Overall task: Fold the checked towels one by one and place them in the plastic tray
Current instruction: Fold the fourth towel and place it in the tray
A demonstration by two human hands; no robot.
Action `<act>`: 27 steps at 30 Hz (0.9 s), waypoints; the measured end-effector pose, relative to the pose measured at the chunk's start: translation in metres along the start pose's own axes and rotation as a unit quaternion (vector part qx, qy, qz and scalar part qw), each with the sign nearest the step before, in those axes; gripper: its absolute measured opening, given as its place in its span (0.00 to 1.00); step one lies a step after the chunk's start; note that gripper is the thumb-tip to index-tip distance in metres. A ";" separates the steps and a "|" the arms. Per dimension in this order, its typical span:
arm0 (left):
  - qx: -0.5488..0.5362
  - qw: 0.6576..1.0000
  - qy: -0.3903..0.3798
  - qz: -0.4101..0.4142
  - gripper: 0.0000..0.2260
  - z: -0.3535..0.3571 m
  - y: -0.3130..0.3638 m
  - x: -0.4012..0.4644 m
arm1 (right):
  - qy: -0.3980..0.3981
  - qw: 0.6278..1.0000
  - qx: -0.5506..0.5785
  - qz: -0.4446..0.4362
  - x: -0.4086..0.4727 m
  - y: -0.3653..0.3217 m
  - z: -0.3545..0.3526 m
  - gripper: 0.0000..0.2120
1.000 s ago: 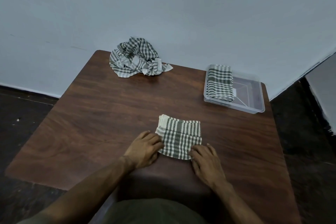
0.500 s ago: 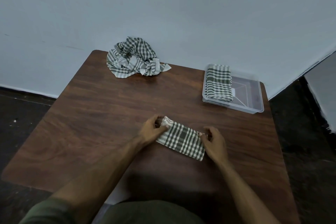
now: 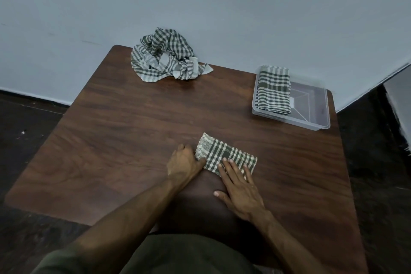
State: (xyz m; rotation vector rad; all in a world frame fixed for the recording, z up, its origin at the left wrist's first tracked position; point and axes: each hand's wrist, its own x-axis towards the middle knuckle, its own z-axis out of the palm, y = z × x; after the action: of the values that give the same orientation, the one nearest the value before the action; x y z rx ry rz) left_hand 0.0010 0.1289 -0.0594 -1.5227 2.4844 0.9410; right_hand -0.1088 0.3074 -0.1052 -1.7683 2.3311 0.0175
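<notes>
Folded checked towel (image 3: 225, 154) under flat, spread grip of right hand (image 3: 239, 189), left hand (image 3: 185, 162) at its end, grip unclear.

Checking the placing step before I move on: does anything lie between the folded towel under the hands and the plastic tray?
Nothing visible does. Only bare table lies between the folded towel and the plastic tray, whose right half is free beside the towel already in it. The crumpled pile sits far left, off that path.
</notes>
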 end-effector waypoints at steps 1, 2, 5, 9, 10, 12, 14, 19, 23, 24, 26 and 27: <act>-0.015 1.000 -0.005 -0.014 0.23 0.001 0.003 0.001 | -0.004 1.000 0.000 0.001 0.000 0.000 0.000 0.36; -0.029 0.999 -0.009 -0.023 0.22 0.002 0.006 0.002 | -0.009 1.000 0.001 0.003 0.000 -0.001 -0.001 0.36; -0.057 0.998 -0.009 -0.036 0.19 0.004 0.013 0.001 | -0.008 1.000 0.005 0.000 0.000 -0.001 -0.002 0.36; -0.159 0.986 0.000 -0.048 0.08 0.002 0.019 -0.001 | -0.007 1.000 0.010 -0.002 0.000 0.001 0.000 0.36; -0.208 0.977 0.002 -0.052 0.09 0.002 0.019 -0.002 | -0.008 1.000 0.011 -0.002 -0.001 0.000 -0.001 0.36; -0.280 0.959 0.013 -0.052 0.10 0.002 0.018 -0.003 | 0.012 0.999 0.031 -0.014 0.000 0.000 -0.003 0.35; -0.310 0.950 0.027 -0.019 0.12 0.000 0.018 -0.006 | 0.062 0.990 0.130 -0.006 -0.002 0.000 -0.007 0.32; -0.312 0.937 -0.023 0.159 0.25 -0.029 0.039 -0.002 | 0.262 0.867 0.406 0.123 0.014 0.023 -0.049 0.31; -0.264 0.915 -0.092 0.292 0.28 -0.056 0.073 0.017 | 0.117 0.717 0.682 0.082 0.045 0.065 -0.104 0.27; -0.256 0.912 -0.107 0.303 0.28 -0.061 0.082 0.023 | 0.080 0.696 0.709 0.072 0.051 0.070 -0.112 0.23; -0.277 0.901 -0.141 0.301 0.28 -0.069 0.101 0.036 | 0.035 0.666 0.741 0.077 0.059 0.076 -0.119 0.18; -0.298 0.895 -0.152 0.296 0.27 -0.072 0.110 0.043 | 0.026 0.648 0.757 0.083 0.063 0.078 -0.119 0.18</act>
State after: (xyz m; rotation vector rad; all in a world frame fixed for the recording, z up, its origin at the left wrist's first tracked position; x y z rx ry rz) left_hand -0.0952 0.0918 0.0331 -0.5625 2.5672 1.9992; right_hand -0.2188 0.2522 -0.0095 -0.5862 1.3768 -1.4539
